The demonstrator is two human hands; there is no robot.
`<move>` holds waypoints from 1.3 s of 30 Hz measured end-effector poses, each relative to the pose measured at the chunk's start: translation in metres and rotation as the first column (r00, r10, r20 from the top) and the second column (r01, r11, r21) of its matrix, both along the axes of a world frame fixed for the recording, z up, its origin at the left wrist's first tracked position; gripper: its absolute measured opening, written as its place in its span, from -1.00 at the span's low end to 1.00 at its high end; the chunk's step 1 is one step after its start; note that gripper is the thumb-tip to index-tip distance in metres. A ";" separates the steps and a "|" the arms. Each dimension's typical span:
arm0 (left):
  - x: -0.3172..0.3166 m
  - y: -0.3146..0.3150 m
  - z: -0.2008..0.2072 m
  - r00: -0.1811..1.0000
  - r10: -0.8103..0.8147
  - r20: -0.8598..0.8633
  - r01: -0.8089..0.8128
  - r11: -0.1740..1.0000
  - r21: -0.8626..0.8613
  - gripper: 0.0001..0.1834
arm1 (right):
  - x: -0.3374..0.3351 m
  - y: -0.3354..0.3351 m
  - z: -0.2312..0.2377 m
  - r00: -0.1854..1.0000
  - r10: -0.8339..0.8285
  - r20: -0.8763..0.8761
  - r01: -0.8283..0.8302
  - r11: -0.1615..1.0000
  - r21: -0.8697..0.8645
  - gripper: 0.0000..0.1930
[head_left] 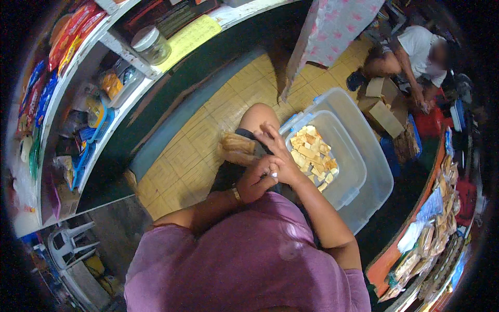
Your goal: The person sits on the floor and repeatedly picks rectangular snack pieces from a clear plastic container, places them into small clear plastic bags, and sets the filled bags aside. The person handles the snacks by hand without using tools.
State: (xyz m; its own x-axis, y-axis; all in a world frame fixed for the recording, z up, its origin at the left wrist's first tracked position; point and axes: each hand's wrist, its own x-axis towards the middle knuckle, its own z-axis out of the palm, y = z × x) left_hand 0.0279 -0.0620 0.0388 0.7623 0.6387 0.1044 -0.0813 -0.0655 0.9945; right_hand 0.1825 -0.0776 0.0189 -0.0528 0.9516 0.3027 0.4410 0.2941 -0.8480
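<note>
Just left of the right hand [280,154], and beyond the left hand [254,181], a clear packet [236,148] with tan contents is seen over the person's lap; whether it is gripped cannot be told. The fingers of the right hand are spread wide and raised, with nothing seen between them. The left hand is curled, its ringed fingers laid against the right wrist; whether anything is enclosed by it cannot be told.

To the right of both hands, pale yellow and browned pieces [312,153] are heaped in a clear plastic tub [377,174], toward the side nearer the right hand.

Ahead of the hands, a yellow tiled floor [223,106] is seen, and a flowered cloth [332,39] is hung farther off. Well to the left of the left hand, white shelves [122,48] are stocked with colourful packets and a lidded jar [150,46]. Far ahead and to the right, a cardboard box [384,114] is placed before another person [418,49]. Brown packets [434,223] are crowded well to the right of the right hand.
</note>
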 end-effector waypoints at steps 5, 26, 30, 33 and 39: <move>0.007 -0.002 0.013 0.999 0.026 0.045 -0.018 0.987 -0.158 -0.64 | 0.011 0.000 0.011 0.980 0.134 -0.145 -0.154 0.978 -0.142 -0.56; 0.016 -0.021 0.029 0.976 -0.179 0.124 0.170 0.982 0.076 -0.63 | 0.017 -0.024 0.030 0.962 0.247 0.117 -0.245 0.969 -0.034 -0.53; 0.015 -0.020 0.032 0.969 -0.243 0.052 0.233 0.962 0.144 -0.62 | 0.019 -0.023 0.027 0.960 0.229 0.158 -0.214 0.971 -0.108 -0.55; 0.014 -0.018 0.038 0.950 -0.310 -0.028 0.309 0.930 0.200 -0.62 | 0.018 -0.021 0.026 0.976 0.185 0.113 -0.173 0.979 -0.105 -0.53; 0.018 -0.015 0.046 0.967 -0.253 0.028 0.233 0.922 0.309 -0.59 | 0.012 -0.016 0.029 1.000 0.014 -0.011 -0.015 0.996 -0.091 -0.68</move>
State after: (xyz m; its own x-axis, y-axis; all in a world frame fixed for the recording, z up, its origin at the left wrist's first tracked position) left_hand 0.0457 -0.0773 0.0852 0.8750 0.3655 0.3176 -0.1971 -0.3303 0.9231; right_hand 0.1941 -0.0937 0.0475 -0.0642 0.9745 0.2150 0.4279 0.2215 -0.8763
